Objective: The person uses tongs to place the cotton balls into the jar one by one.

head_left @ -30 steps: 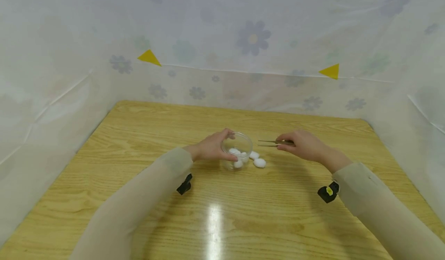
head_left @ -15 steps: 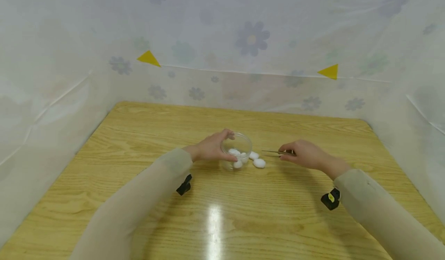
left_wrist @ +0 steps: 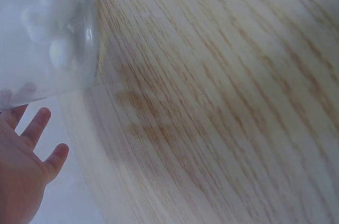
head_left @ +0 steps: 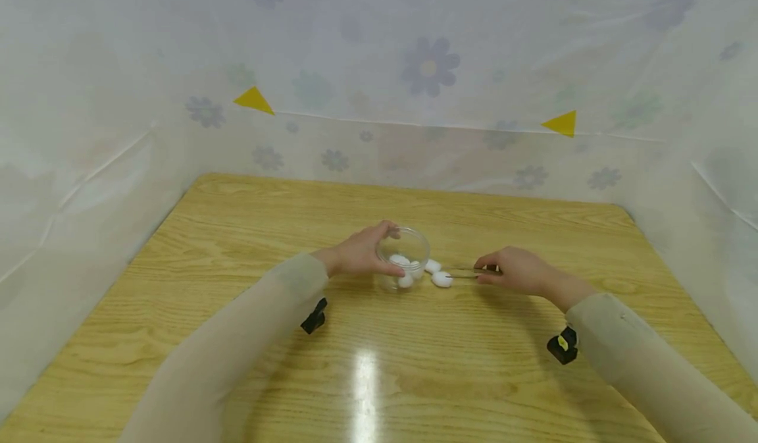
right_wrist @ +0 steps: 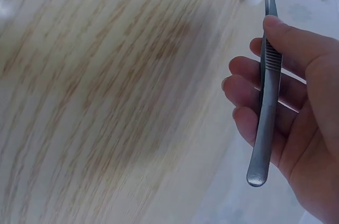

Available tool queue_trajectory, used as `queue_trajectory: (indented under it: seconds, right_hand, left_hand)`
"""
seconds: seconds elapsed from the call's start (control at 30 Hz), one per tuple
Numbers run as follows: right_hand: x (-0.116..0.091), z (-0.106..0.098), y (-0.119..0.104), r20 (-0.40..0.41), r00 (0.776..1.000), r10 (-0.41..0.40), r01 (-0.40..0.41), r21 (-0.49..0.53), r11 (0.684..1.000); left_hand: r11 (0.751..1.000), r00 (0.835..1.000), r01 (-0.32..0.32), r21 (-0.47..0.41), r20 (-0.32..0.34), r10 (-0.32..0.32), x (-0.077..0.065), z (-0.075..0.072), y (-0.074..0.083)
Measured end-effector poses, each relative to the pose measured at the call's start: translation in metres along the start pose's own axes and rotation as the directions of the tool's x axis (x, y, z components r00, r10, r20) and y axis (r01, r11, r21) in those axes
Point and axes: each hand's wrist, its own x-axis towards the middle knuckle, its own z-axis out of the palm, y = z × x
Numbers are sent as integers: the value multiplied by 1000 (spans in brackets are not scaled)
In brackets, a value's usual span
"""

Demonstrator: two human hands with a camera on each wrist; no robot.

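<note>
The left hand (head_left: 358,252) comes in from the left, thumb and fingers clasped round the clear jar (head_left: 408,241). The left wrist view cuts off the jar at its left edge, and the cotton balls inside (head_left: 405,280) blur through its wall. The right hand (head_left: 521,270) pinches metal tweezers (right_wrist: 270,86), tips pointing left at the nearer loose cotton ball (head_left: 441,280), right of the jar on the wooden table (head_left: 474,370); touching or not is hard to tell.
</note>
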Motion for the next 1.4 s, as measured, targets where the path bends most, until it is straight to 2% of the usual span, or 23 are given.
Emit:
queue_trajectory:
  seconds: [0.37,0.57,0.8,1.13,1.4]
  right_hand:
    - [0,-2,-8,6,1000,-25,25,-23,999]
    - [2,2,-6,16,1000,-9,9,-31,999]
    - [4,7,-3,19,999,-37,37,-28,999]
    - [5,11,-1,45,999,-22,24,-47,999]
    - [5,12,0,40,998,-41,44,-59,997]
  left_hand:
    - [1000,1000,7,8,-3,-7,-1,0,3]
    - [1000,1000,10,2,-6,-10,-2,0,3]
    - [1000,1000,7,6,-8,-7,-2,0,2]
    - [1000,1000,7,8,-7,-6,-1,0,0]
    - [1000,1000,4,15,-11,-4,0,0,0]
